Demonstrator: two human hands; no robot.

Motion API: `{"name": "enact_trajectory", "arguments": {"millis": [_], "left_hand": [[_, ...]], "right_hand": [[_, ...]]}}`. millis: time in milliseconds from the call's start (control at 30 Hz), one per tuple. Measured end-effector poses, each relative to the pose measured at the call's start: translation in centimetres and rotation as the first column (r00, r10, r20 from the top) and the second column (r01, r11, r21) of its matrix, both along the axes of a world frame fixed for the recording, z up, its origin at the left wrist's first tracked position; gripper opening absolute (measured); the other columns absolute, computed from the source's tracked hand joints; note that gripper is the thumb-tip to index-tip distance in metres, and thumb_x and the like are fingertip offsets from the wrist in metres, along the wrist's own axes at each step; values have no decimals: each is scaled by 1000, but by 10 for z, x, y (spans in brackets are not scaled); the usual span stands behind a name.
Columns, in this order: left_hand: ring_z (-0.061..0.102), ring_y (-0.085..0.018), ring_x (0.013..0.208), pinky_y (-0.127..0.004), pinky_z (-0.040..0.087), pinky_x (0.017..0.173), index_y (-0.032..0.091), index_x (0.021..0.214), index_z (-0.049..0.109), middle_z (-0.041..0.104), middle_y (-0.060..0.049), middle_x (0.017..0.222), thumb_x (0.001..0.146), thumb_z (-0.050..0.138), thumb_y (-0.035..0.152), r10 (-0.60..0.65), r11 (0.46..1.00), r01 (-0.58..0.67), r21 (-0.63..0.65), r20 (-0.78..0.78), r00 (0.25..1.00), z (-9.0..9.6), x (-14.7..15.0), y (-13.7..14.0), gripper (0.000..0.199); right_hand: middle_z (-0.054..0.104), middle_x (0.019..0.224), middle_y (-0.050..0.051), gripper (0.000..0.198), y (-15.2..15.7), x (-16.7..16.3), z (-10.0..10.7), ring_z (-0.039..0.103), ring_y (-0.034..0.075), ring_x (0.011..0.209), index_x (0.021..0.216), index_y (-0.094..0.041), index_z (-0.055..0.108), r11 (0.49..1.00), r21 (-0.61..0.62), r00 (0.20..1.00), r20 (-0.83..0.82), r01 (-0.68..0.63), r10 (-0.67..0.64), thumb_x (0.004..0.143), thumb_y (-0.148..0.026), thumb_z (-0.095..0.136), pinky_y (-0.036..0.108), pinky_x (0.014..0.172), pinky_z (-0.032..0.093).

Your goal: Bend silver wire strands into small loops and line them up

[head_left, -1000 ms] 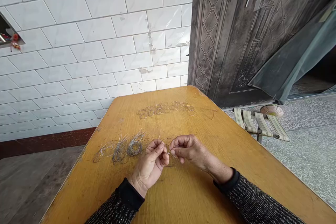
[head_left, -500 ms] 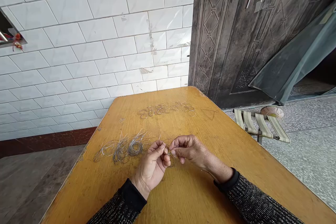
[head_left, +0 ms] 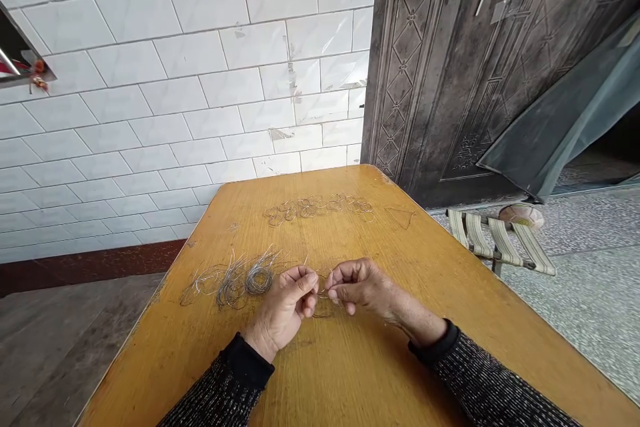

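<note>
Above the front middle of the table, my left hand (head_left: 290, 303) pinches a thin wire (head_left: 323, 292) between thumb and forefinger. My right hand (head_left: 360, 288) faces it, its thumb and forefinger closed on the same fine wire a short gap away. A loop of the wire seems to hang beneath the hands, partly hidden by the fingers. To the left of my left hand lies a grey wire coil (head_left: 259, 279), beside looser bundles of wire (head_left: 230, 285) with ends sticking up.
Farther back on the wooden table (head_left: 330, 373) lies a row of small wire loops (head_left: 315, 207), with a bent wire triangle (head_left: 400, 217) to their right. A tiled wall (head_left: 200, 80) rises behind. A strap stool (head_left: 500, 240) stands right of the table, near a dark door (head_left: 450, 67).
My hands have drawn slightly apart, the left one shifting a little to the left and the right one slightly rightward. Both still pinch. The view has shifted slightly.
</note>
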State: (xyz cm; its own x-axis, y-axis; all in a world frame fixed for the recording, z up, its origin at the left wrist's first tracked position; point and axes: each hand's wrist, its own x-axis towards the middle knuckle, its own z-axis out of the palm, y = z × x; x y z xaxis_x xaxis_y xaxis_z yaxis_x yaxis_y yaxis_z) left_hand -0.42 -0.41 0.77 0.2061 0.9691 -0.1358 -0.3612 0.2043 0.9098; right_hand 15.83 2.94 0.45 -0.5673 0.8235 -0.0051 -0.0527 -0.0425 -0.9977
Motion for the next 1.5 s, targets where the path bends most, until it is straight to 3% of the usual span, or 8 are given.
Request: {"name": "enact_trajectory", "arguments": {"millis": [133, 333, 567, 800, 1000, 1300, 1367, 1500], "left_hand": [[48, -6, 52, -17, 35, 44, 15, 71, 52, 50, 3, 64, 58, 72, 24, 30, 997, -22, 79, -103, 994, 2, 2, -2, 26], [49, -8, 56, -21, 45, 51, 15, 71, 50, 50, 3, 67, 62, 68, 22, 175, 967, -117, 225, -260, 950, 1, 7, -4, 21], [46, -6, 47, -19, 40, 43, 15, 69, 49, 49, 4, 61, 65, 65, 24, 283, 928, -162, 335, -351, 893, -5, 9, -3, 18], [55, -9, 52, -20, 45, 46, 16, 72, 45, 52, 4, 63, 63, 67, 25, 337, 929, -270, 254, -271, 902, -5, 12, -2, 25], [60, -13, 53, -23, 46, 47, 17, 73, 45, 54, 2, 63, 69, 60, 28, 333, 926, -221, 305, -390, 858, -9, 11, -3, 19], [58, -12, 52, -22, 40, 48, 18, 66, 43, 50, 3, 59, 76, 51, 23, 413, 862, -86, 500, -591, 693, -13, 6, -4, 13], [54, -10, 47, -21, 39, 46, 18, 65, 43, 49, 4, 56, 75, 52, 24, 390, 877, -99, 471, -575, 719, -12, 6, -4, 15], [54, -10, 54, -22, 43, 49, 17, 75, 46, 53, 1, 66, 77, 52, 35, 233, 953, -147, 265, -332, 914, -6, 9, -6, 19]], "right_hand": [[52, 47, -6, 19, 1, 0, 1, 44, 3, 34, 63, -13, 60, 1000, -27, 1000, -3, 8, -8, 59, -29, 69, 16, 36, 31], [54, 46, -5, 20, 0, 0, 2, 43, 3, 33, 64, -12, 60, 999, -38, 1000, -4, 3, -4, 58, -29, 69, 16, 35, 30], [55, 50, -5, 21, 2, 0, -1, 44, 3, 33, 65, -12, 60, 999, -32, 1000, -16, -3, 2, 59, -31, 69, 16, 35, 31], [56, 51, -4, 20, 2, -3, 2, 43, 3, 34, 61, -13, 58, 997, -32, 996, -40, 77, -78, 57, -29, 69, 16, 36, 32], [58, 53, -4, 16, 1, -3, 1, 43, 3, 34, 61, -13, 58, 994, -47, 994, -41, 95, -97, 56, -26, 68, 17, 35, 31], [52, 47, -5, 9, 3, -6, -9, 43, 4, 32, 61, -13, 59, 997, -41, 998, -13, 67, -68, 57, -21, 63, 17, 35, 31], [53, 48, -5, 10, 3, -5, -8, 43, 4, 32, 61, -13, 59, 996, -46, 997, -9, 71, -71, 57, -21, 64, 17, 35, 31], [54, 49, -5, 15, 2, -5, 0, 44, 3, 34, 62, -13, 59, 991, -39, 991, -45, 128, -130, 58, -25, 67, 16, 37, 32]]}}
